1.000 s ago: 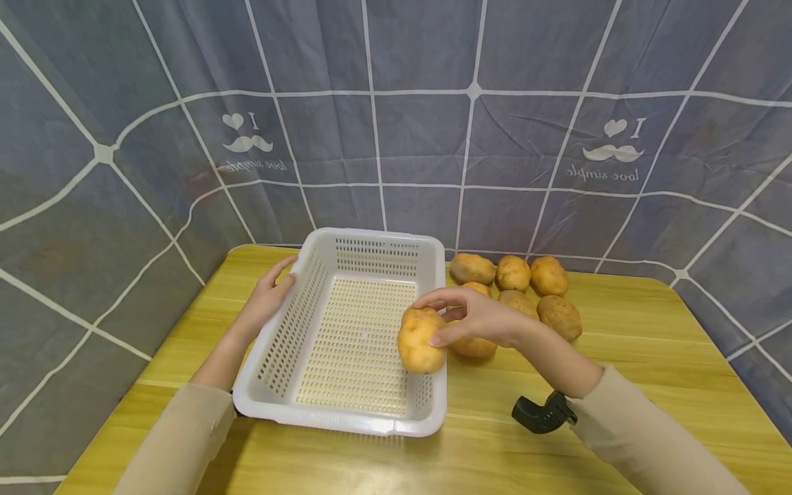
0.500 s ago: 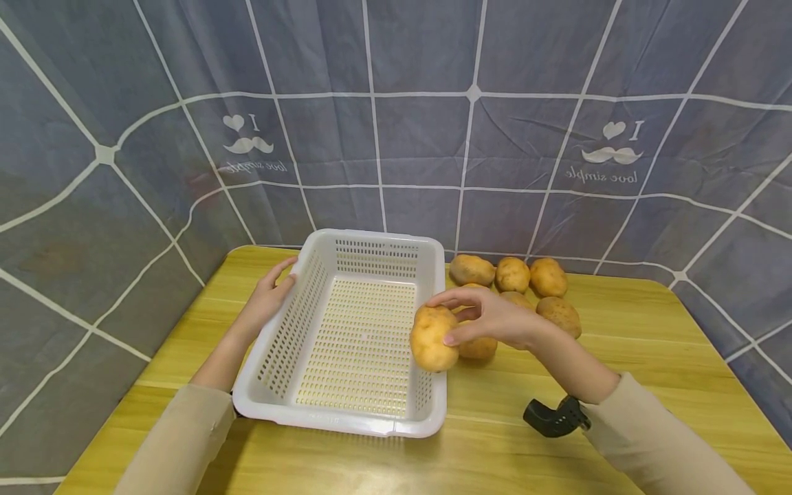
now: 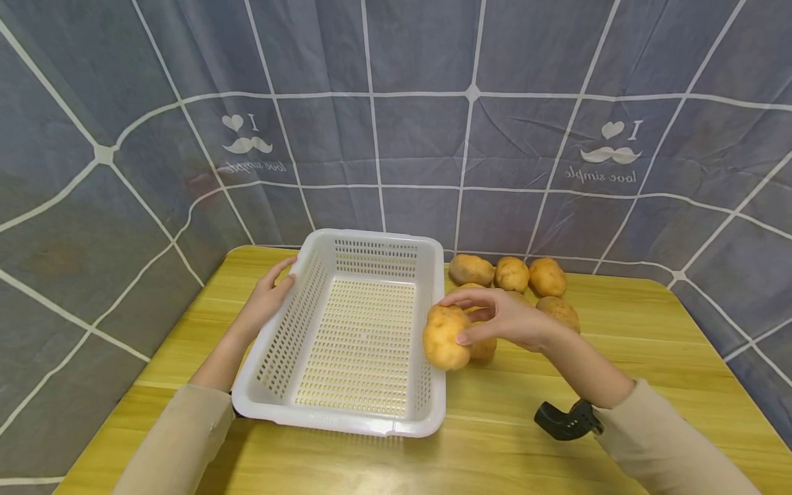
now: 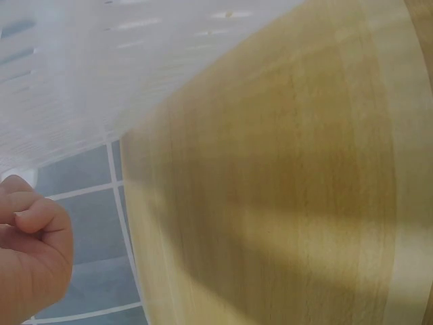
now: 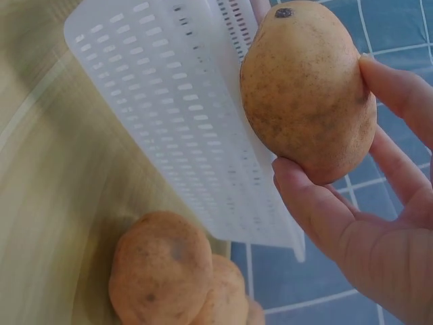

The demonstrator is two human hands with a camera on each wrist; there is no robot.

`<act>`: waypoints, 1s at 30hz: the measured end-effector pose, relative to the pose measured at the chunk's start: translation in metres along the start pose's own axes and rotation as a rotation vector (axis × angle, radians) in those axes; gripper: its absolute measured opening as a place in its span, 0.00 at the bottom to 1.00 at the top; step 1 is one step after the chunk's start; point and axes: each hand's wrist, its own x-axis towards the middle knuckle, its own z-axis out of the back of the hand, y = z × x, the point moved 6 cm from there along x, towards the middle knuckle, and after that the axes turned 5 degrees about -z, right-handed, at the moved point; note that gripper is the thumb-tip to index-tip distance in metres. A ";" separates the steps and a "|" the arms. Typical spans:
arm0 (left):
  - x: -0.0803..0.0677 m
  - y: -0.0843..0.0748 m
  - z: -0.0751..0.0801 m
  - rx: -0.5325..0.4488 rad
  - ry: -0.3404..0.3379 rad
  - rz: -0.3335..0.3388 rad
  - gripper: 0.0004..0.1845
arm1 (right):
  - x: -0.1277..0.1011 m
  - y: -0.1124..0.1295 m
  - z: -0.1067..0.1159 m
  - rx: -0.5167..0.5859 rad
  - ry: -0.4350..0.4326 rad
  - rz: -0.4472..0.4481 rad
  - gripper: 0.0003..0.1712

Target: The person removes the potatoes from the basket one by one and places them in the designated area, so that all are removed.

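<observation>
A yellow-brown potato (image 3: pixel 446 338) is pinched between the thumb and fingers of my right hand (image 3: pixel 510 322), held above the right rim of a white plastic basket (image 3: pixel 346 427). In the right wrist view the same potato (image 5: pixel 304 88) shows a dark spot at one end. At the basket's left rim, my left hand (image 3: pixel 267 302) grips the edge, its thumb and fingertips against the rim. The left wrist view has the curled left hand (image 4: pixel 37 254) at its left edge, beside the perforated basket wall (image 4: pixel 81 74). No potato lies inside the basket.
Several more potatoes (image 3: pixel 547 277) lie grouped on the wooden table (image 3: pixel 495 454) right of the basket, some partly behind my right hand. A grey curtain (image 3: pixel 421 137) with white lines hangs behind the table. A black strap-like piece (image 3: pixel 566 421) sits at my right wrist.
My right hand has moved right with the potato, from over the basket's inside to over its right rim. The left hand and basket have stayed in place.
</observation>
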 end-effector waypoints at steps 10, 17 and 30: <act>0.000 0.000 -0.001 0.016 -0.001 0.016 0.29 | -0.008 -0.010 0.007 0.032 -0.013 -0.021 0.34; 0.000 -0.002 0.000 0.006 -0.002 0.011 0.29 | -0.013 -0.015 0.013 0.040 -0.025 -0.024 0.33; 0.001 0.002 -0.001 0.011 0.001 0.011 0.29 | -0.027 -0.032 0.024 0.041 -0.070 -0.068 0.34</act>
